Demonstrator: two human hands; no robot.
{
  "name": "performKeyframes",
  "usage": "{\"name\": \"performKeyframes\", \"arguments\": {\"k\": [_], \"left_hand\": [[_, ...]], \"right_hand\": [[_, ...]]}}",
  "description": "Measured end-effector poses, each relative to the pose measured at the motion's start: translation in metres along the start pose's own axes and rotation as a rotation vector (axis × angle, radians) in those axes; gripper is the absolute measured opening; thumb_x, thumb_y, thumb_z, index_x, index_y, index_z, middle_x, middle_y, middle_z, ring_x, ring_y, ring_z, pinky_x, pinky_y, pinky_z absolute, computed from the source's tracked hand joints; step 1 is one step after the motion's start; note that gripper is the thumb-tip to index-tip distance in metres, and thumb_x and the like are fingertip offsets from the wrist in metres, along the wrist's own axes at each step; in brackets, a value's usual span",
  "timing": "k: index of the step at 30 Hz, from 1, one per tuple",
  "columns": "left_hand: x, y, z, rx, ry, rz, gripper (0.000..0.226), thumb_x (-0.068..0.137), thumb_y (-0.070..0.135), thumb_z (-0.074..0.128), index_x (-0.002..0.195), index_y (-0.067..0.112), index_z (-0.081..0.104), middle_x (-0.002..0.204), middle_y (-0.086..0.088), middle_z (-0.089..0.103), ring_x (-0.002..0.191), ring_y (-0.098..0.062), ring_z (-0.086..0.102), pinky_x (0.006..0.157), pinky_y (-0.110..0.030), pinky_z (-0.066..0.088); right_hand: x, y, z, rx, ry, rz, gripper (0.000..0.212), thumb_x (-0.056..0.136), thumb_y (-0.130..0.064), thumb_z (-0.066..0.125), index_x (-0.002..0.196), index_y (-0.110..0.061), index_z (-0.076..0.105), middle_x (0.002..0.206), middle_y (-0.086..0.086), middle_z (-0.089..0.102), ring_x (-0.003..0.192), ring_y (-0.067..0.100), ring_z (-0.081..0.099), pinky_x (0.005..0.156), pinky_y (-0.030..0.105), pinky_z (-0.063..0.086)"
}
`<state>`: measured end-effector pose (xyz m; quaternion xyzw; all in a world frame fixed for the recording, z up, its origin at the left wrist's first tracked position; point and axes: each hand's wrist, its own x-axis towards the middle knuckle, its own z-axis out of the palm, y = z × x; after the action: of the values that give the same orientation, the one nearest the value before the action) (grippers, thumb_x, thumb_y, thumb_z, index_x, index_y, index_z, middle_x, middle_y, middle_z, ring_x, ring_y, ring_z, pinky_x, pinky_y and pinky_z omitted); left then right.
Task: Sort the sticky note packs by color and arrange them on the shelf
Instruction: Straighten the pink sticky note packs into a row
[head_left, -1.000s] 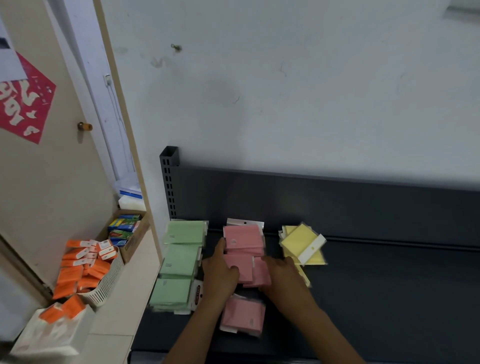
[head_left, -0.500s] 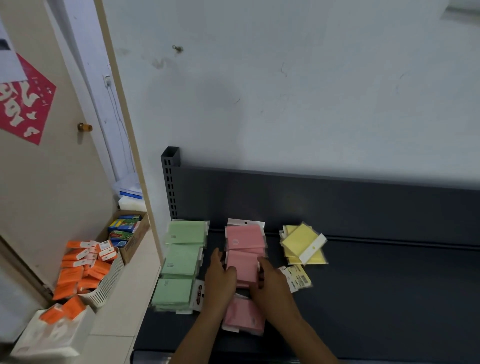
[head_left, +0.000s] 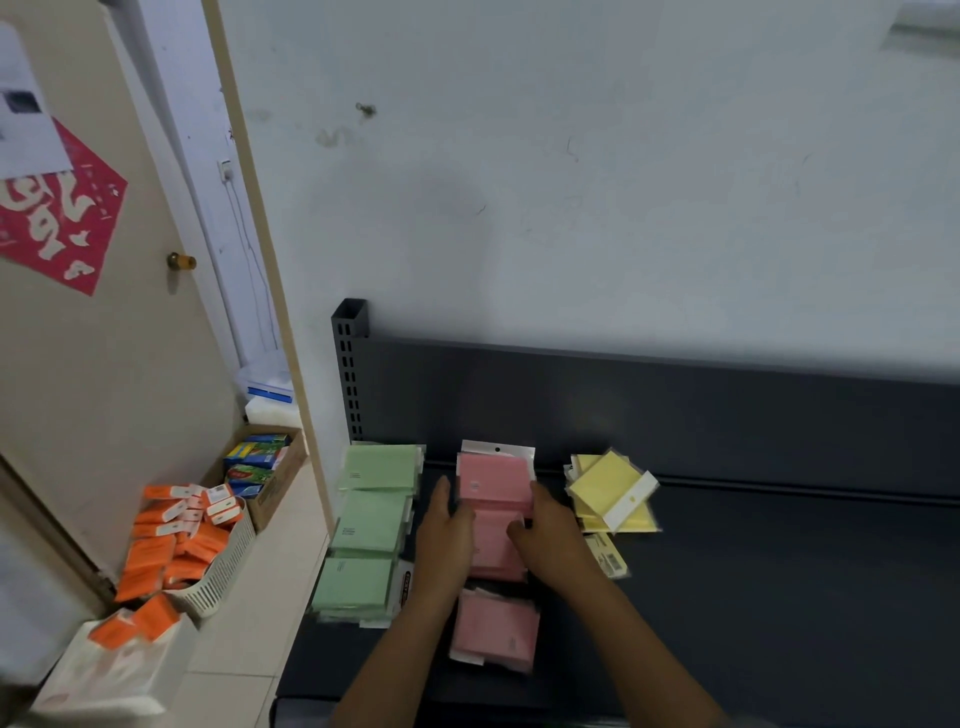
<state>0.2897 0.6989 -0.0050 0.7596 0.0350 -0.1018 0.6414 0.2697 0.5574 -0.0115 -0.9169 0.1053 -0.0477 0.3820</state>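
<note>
On the dark grey shelf (head_left: 779, 597) lie three columns of sticky note packs. Green packs (head_left: 371, 525) fill the left column, pink packs (head_left: 493, 478) the middle one, and a loose yellow heap (head_left: 613, 491) sits to the right. My left hand (head_left: 447, 535) presses against the left side of the middle pink stack. My right hand (head_left: 550, 530) holds the same stack from the right, fingers curled over its edge. One more pink pack (head_left: 493, 631) lies nearer to me, below both hands.
A yellow pack lying label side up (head_left: 608, 558) rests just right of my right hand. Left of the shelf, on a tiled ledge, stand a white basket (head_left: 223, 571) full of orange packs and a cardboard box (head_left: 260, 467) of coloured boxes. A slotted shelf post (head_left: 350, 374) rises at the back left.
Both hands have closed in on the middle pink packs and squared them into one stack. My right hand moved left, uncovering the label-side-up yellow pack.
</note>
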Motion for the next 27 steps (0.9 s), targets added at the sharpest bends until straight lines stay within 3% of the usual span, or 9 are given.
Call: {"name": "performKeyframes", "arguments": {"k": [2,4,8,10,13,16,19,23,27], "left_hand": [[0.010,0.001,0.002,-0.008,-0.034,0.012,0.031,0.099,0.012,0.043,0.122,0.028,0.057,0.120,0.007,0.062,0.099,-0.010,0.061,0.078,-0.027,0.047],[0.015,0.000,0.003,0.023,-0.031,0.064,0.026,0.100,0.014,0.043,0.105,0.037,0.054,0.107,0.013,0.062,0.089,0.000,0.057,0.074,-0.024,0.046],[0.010,-0.007,-0.004,0.185,-0.024,0.228,0.025,0.105,0.020,0.041,0.119,0.040,0.047,0.111,0.020,0.057,0.101,0.000,0.054,0.082,-0.019,0.044],[0.011,-0.021,-0.005,0.319,0.016,0.375,0.028,0.105,0.021,0.043,0.129,0.030,0.054,0.127,0.009,0.060,0.115,-0.002,0.055,0.097,-0.025,0.048],[0.016,-0.042,-0.006,0.554,0.040,0.492,0.042,0.103,0.029,0.049,0.143,0.016,0.050,0.150,-0.003,0.045,0.138,-0.019,0.040,0.117,-0.035,0.034],[0.011,-0.047,-0.006,0.615,0.040,0.554,0.047,0.099,0.041,0.044,0.139,0.015,0.053,0.148,-0.005,0.045,0.134,-0.022,0.041,0.115,-0.036,0.036],[0.000,-0.045,-0.009,0.602,0.058,0.615,0.053,0.097,0.048,0.035,0.133,0.016,0.057,0.142,-0.002,0.046,0.130,-0.020,0.042,0.112,-0.037,0.039],[-0.005,-0.050,-0.011,0.585,0.035,0.671,0.044,0.098,0.044,0.040,0.127,0.017,0.060,0.139,-0.001,0.046,0.131,-0.021,0.042,0.112,-0.035,0.037],[-0.012,-0.061,-0.009,0.637,0.009,0.707,0.031,0.100,0.029,0.057,0.127,0.014,0.062,0.142,-0.007,0.045,0.135,-0.024,0.039,0.112,-0.036,0.037]], "right_hand": [[-0.003,0.003,0.003,0.032,-0.003,0.004,0.043,0.088,-0.005,0.053,0.130,-0.013,0.051,0.116,0.006,0.064,0.101,0.019,0.061,0.080,0.025,0.047],[-0.005,0.003,0.002,0.076,-0.006,-0.002,0.045,0.088,-0.003,0.051,0.131,-0.016,0.051,0.117,0.004,0.063,0.104,0.018,0.061,0.080,0.022,0.047],[-0.024,0.005,-0.004,0.107,0.104,-0.132,0.050,0.086,-0.003,0.053,0.130,-0.027,0.053,0.119,-0.008,0.061,0.111,0.006,0.057,0.091,0.020,0.047],[-0.045,0.013,0.001,0.027,0.136,-0.217,0.047,0.091,-0.009,0.055,0.132,-0.031,0.052,0.127,-0.013,0.058,0.117,0.002,0.053,0.100,0.021,0.045],[-0.076,0.026,0.018,-0.174,0.138,-0.298,0.043,0.099,-0.025,0.055,0.142,-0.025,0.050,0.149,-0.006,0.044,0.137,0.009,0.039,0.117,0.023,0.030],[-0.093,0.028,0.028,-0.237,0.126,-0.435,0.039,0.099,-0.036,0.049,0.137,-0.026,0.053,0.150,-0.003,0.043,0.140,0.013,0.034,0.117,0.030,0.032],[-0.104,0.024,0.026,-0.180,0.121,-0.525,0.042,0.096,-0.039,0.058,0.136,-0.026,0.054,0.146,-0.011,0.043,0.137,0.008,0.036,0.113,0.029,0.038],[-0.114,0.021,0.019,-0.135,0.075,-0.552,0.057,0.090,-0.053,0.067,0.138,-0.026,0.053,0.149,-0.017,0.039,0.139,0.007,0.033,0.115,0.019,0.028],[-0.112,0.035,0.016,-0.190,0.093,-0.508,0.065,0.082,-0.051,0.075,0.137,-0.024,0.055,0.146,-0.012,0.044,0.134,0.014,0.037,0.114,0.025,0.030]]}}
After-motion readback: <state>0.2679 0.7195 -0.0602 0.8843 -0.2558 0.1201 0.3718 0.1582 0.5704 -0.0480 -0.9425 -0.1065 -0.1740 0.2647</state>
